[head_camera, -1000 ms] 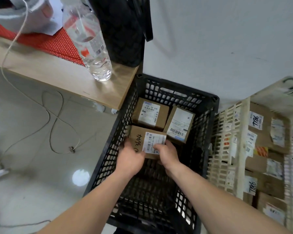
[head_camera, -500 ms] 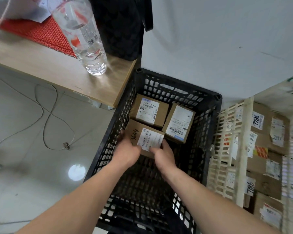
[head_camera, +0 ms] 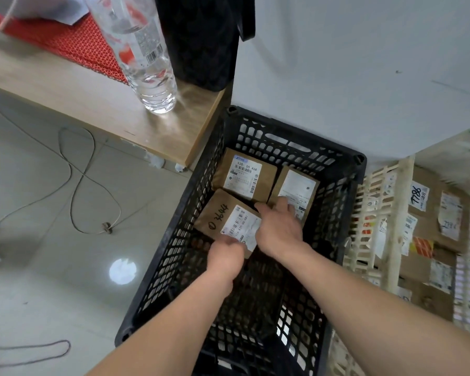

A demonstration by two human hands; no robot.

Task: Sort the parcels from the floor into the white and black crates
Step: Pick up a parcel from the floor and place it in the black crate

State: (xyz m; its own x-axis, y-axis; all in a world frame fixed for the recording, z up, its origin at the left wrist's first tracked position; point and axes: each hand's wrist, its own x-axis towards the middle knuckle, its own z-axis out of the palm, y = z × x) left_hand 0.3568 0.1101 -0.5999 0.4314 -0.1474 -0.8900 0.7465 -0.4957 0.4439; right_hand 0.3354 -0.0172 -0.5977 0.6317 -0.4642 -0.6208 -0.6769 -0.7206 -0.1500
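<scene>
Three parcels lie in the black crate [head_camera: 174,248], so the sorting is well under way. The front parcel [head_camera: 223,215], marked by hand and tilted with its far end up on the others, is just being set down against the crate's left wall. Behind it sit the rear-left parcel [head_camera: 244,176] and the rear-right parcel [head_camera: 296,185], both flat at the far wall. The left hand [head_camera: 225,257] has its grip clamped on the front parcel's near edge, fingers curled at the label. The right hand [head_camera: 280,229] lies spread and apart, fingers resting on the rear-right parcel and thumb by the front parcel's far corner; it holds nothing. The near half of the black crate has no parcels in it.

The white crate [head_camera: 403,202] stands just beside the black one on the right and looks close to full of labelled boxes. No parcels show on the floor [head_camera: 52,267] in this view, so I cannot tell how many are left — the letting-go of this one is what remains here.

Around: a worktop [head_camera: 79,96] overhangs the black crate's far left corner, carrying a bottle [head_camera: 144,58], a red mat [head_camera: 65,42] and a black bag [head_camera: 198,42]. A cable [head_camera: 73,180] loops on the floor to the left, a likely snag for feet rather than hands.
</scene>
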